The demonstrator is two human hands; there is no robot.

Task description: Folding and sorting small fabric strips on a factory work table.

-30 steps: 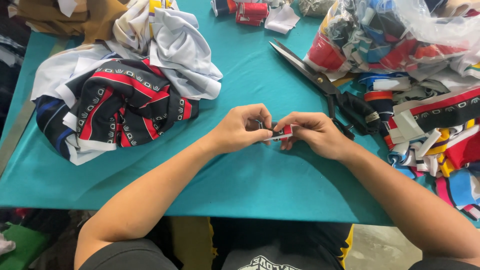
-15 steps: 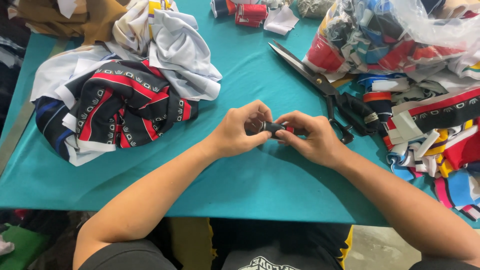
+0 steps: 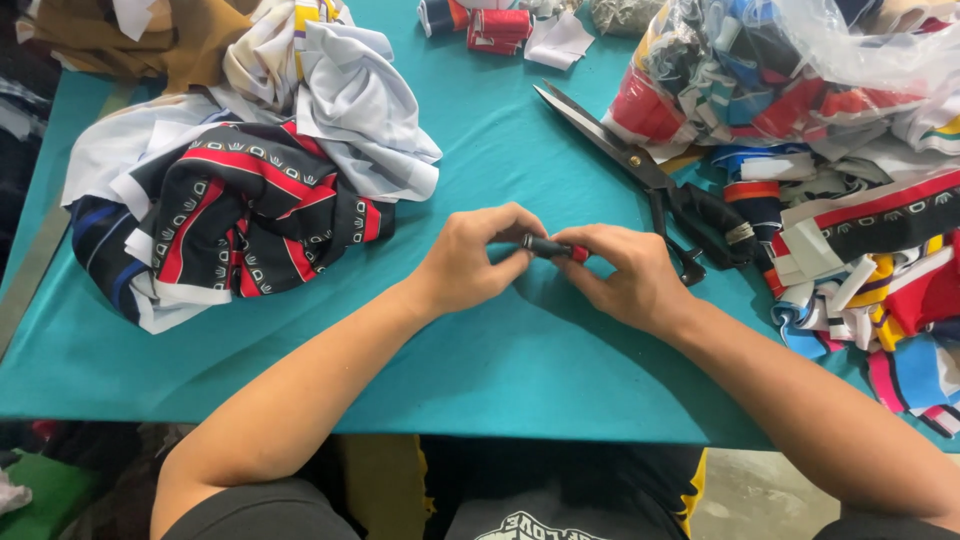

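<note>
My left hand point(image 3: 478, 260) and my right hand point(image 3: 628, 275) meet over the middle of the teal table point(image 3: 520, 370). Between their fingertips they pinch a small rolled strip of fabric point(image 3: 550, 247), dark with a red end. Most of the roll is hidden by my fingers. Large black-handled scissors point(image 3: 640, 165) lie just beyond my right hand, blades pointing to the far left.
A heap of black, red and white cloth point(image 3: 230, 215) lies at the left, with brown cloth point(image 3: 160, 40) behind it. Colourful fabric strips point(image 3: 860, 250) and a clear plastic bag point(image 3: 800, 70) of scraps fill the right. Finished red rolls point(image 3: 495, 25) sit at the far edge.
The strip has been wound tighter between my fingers and looks shorter and darker. Both hands stay at the same spot, fingers shifting slightly.
</note>
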